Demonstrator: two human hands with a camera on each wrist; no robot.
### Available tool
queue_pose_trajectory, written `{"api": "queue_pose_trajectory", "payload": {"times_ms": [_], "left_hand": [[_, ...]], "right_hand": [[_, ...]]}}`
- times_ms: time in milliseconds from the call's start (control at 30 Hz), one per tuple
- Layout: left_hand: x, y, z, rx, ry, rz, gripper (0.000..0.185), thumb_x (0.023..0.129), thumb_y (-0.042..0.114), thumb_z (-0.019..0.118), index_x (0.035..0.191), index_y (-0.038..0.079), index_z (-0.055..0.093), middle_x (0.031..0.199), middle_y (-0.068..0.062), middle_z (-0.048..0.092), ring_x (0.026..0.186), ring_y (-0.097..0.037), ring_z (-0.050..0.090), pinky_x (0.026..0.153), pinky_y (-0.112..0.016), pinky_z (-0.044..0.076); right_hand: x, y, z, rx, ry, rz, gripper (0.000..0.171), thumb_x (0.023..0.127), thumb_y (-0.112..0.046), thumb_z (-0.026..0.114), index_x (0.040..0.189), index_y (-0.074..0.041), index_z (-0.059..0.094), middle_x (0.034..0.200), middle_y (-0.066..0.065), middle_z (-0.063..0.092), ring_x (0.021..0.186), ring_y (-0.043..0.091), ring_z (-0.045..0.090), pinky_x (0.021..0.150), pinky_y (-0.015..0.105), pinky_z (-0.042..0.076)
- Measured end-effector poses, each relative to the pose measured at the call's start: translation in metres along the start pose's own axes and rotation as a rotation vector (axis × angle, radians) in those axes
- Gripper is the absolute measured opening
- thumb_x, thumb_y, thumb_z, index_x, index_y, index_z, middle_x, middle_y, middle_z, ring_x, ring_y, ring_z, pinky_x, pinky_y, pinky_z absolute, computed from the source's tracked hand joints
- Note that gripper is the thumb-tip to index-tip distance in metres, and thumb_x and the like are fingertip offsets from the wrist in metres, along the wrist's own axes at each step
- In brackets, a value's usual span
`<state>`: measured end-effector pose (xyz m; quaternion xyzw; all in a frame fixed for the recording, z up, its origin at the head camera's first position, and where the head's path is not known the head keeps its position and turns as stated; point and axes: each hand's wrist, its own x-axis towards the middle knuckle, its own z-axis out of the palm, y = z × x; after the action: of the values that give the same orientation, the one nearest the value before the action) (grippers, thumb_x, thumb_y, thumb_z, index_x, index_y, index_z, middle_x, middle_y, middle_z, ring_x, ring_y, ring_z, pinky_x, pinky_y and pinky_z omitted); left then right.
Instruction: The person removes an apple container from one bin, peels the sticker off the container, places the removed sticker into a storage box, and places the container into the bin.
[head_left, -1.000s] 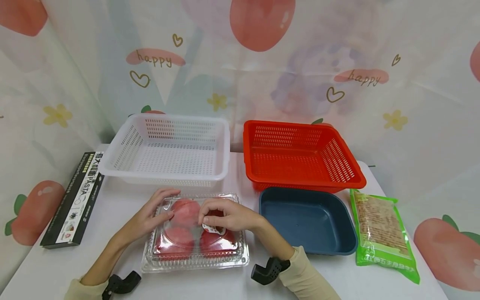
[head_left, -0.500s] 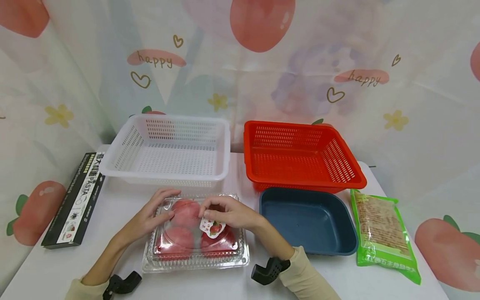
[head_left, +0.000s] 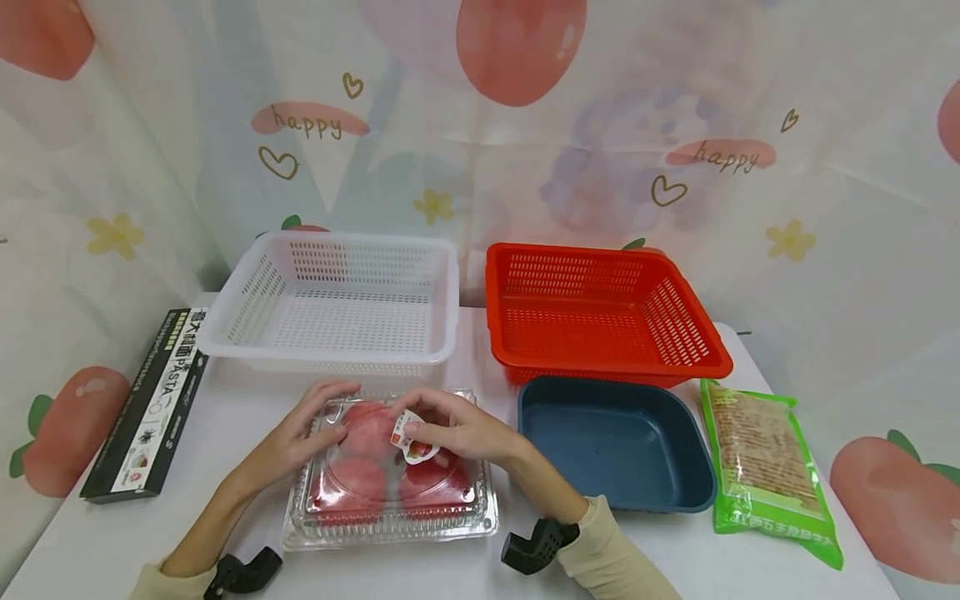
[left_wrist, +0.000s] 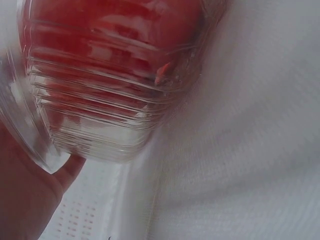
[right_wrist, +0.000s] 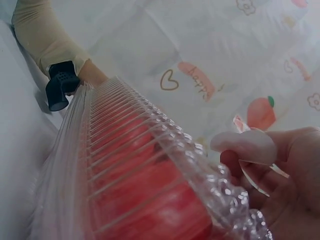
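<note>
Sticker (head_left: 411,435): small label, half peeled; I am pinching it between my right thumb and forefinger, its free end curling up off the lid while its lower edge is sticking near the lid's middle.
Right hand (head_left: 457,429): I am closing it narrowly on the sticker; the rest of the hand is resting on the lid's right half.
Clamshell box (head_left: 390,525): clear plastic, lying flat on the table directly in front of me, long axis running left to right; red tomatoes (head_left: 358,477) are showing through it.
Left hand (head_left: 300,433): fingers straight, I am pressing them flat on the lid's far-left corner, steadying the box; gripping nothing.
Key relation: sticker is sitting right of the lid's centre, under my right fingertips; right hand nearer, left hand apart at the opposite corner.
Table (head_left: 247,400): white, bearing everything.
Blue tray (head_left: 615,442): just right of the box.
Red basket (head_left: 600,308): behind the tray.
White basket (head_left: 337,300): behind the box.
Pasta box (head_left: 150,400): black, far left.
Green packet (head_left: 765,458): far right.
</note>
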<state>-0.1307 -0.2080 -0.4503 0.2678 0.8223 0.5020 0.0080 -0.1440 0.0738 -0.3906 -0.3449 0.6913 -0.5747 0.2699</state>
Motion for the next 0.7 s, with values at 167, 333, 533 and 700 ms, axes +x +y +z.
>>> {"api": "queue_pose_trajectory", "payload": {"times_ms": [167,333,533,700], "left_hand": [[0.0,-0.0009,0.0007,0.003,0.0,0.003,0.051,0.094,0.008,0.056,0.144,0.013,0.043,0.142,-0.001,0.042,0.125,-0.001,0.041,0.1,-0.043,0.041],[0.0,-0.001,0.0009,-0.013,-0.007,-0.003,0.051,0.095,0.008,0.055,0.144,0.011,0.042,0.142,-0.001,0.042,0.122,-0.003,0.043,0.096,-0.047,0.042],[-0.0006,-0.0002,0.0001,-0.005,-0.003,-0.01,0.051,0.094,0.008,0.056,0.144,0.017,0.043,0.142,0.0,0.043,0.124,-0.002,0.042,0.1,-0.036,0.042],[-0.0007,0.0005,-0.0004,-0.007,0.003,-0.013,0.053,0.094,0.008,0.056,0.144,0.02,0.043,0.142,-0.001,0.043,0.126,0.001,0.04,0.103,-0.028,0.039]], "right_hand": [[0.0001,0.0,0.0004,-0.02,0.026,-0.011,0.033,0.097,-0.017,0.055,0.127,-0.003,0.055,0.096,0.017,0.061,0.074,0.009,0.057,0.063,0.024,0.051],[0.0004,0.0016,0.0007,0.016,0.034,-0.045,0.043,0.096,-0.013,0.058,0.136,-0.003,0.046,0.093,0.018,0.059,0.071,0.009,0.054,0.06,0.022,0.046],[0.0012,0.0032,0.0012,0.015,0.037,-0.09,0.037,0.095,-0.01,0.057,0.129,0.001,0.047,0.09,0.019,0.058,0.069,0.006,0.051,0.061,0.018,0.043],[0.0011,0.0023,0.0009,0.0,0.055,-0.086,0.032,0.095,-0.012,0.06,0.121,0.004,0.05,0.094,0.022,0.059,0.074,0.005,0.054,0.065,0.017,0.045]]}}
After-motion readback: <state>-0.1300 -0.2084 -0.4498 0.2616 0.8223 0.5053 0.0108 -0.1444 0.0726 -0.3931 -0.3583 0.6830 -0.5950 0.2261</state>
